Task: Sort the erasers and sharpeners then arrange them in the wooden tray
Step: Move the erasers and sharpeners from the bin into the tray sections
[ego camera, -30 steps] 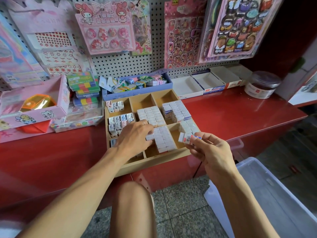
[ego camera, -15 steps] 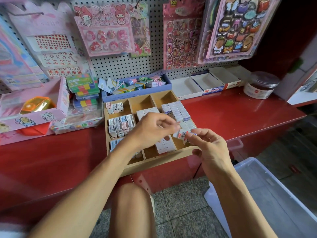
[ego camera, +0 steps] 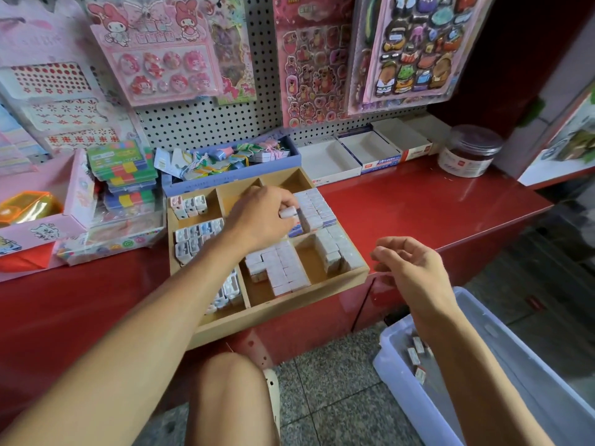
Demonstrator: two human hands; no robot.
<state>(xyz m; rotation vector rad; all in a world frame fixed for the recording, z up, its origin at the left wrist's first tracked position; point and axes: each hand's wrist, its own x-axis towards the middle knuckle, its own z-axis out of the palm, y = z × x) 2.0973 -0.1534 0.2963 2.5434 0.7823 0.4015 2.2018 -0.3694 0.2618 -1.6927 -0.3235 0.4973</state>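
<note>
Over the wooden tray [ego camera: 283, 312] on the red desk [ego camera: 418, 207], the left hand [ego camera: 262, 217] is pinching one small eraser [ego camera: 287, 212] at its fingertips, right up against the packed erasers in the mid-right compartment [ego camera: 317, 210]. So I'd say we're mid-placement, slotting that one into its row. Sharpeners [ego camera: 196, 235] sit in the left-side compartments, more erasers in the front ones, back compartments look bare. The right hand [ego camera: 409, 268] hangs off the tray's front corner, fingers loosely curled, holding nothing. Next move probably wants the eraser squared up with its neighbours before letting go, then the right hand dipping into the plastic bin [ego camera: 483, 375] on the floor, where a few pieces show.
</note>
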